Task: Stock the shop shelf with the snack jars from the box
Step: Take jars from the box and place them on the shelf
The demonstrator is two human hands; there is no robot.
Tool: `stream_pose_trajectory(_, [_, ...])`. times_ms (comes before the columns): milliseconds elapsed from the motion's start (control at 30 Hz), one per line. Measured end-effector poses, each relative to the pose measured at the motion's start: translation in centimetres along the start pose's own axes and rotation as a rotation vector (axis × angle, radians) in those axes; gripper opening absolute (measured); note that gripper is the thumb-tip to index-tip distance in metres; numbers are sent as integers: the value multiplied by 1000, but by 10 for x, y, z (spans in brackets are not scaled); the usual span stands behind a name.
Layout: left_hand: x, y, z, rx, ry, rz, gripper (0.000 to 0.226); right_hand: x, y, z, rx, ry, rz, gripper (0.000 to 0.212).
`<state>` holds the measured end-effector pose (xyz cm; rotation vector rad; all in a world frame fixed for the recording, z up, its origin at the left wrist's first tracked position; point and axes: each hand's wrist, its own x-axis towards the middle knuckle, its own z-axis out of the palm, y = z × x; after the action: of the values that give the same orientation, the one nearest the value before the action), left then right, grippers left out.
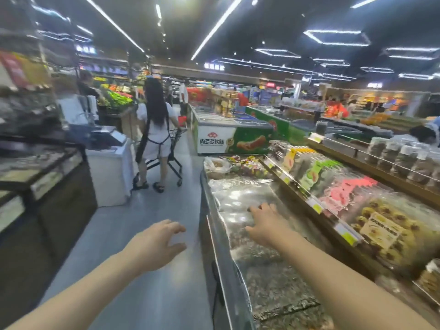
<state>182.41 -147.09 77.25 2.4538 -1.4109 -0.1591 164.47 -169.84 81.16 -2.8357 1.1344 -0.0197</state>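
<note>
1. Both hands are reaching forward with nothing in them: the left hand (156, 241) is hovering over the aisle floor (147, 234) with fingers spread and curled, and the right hand (264, 225) is stretching out, fingers wide, over the clear-covered bulk bins (252, 210), perhaps for balance or to reach ahead, though I cannot tell whether it is touching the cover.

2. No box is showing anywhere in this view, so the source of the stock is out of sight; I cannot tell where it is standing.

3. Snack jars (402, 158) are already standing in a row on the upper shelf (357, 167) at the right, well apart from both hands, lids up and packed side by side, probably so that shoppers can see the contents.

4. Bagged sweets (342, 186) are lying on the sloped tier below that shelf, tilted towards the aisle behind yellow price tags (317, 207), likely for easy viewing.

5. Further down the aisle a shopper (156, 129) is pushing a trolley (175, 148) away from the camera, beside a chest freezer (228, 139).

6. Judging from the bare hands, a trip between box and shelf seems to be under way, and a jar is not yet picked up.
</note>
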Motion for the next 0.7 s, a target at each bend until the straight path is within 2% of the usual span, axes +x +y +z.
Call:
stream_pose_trajectory(267, [-152,-213,-39,10,64,-321,53,8,-252,57,5,-89,-314,61])
stream_pose_trajectory(333, [-195,-254,-47,11,77,-405,49,1,-317,77,3,-108,-404,61])
stream_pose_trajectory(533, [-310,-343,-53,-20,80,-641,49,-40,-479,136,-25,-188,-662,60])
stream_pose_trajectory(700, [-374,-385,-37,-115,93,-819,50,-65,-570,182,-80,-272,-838,56])
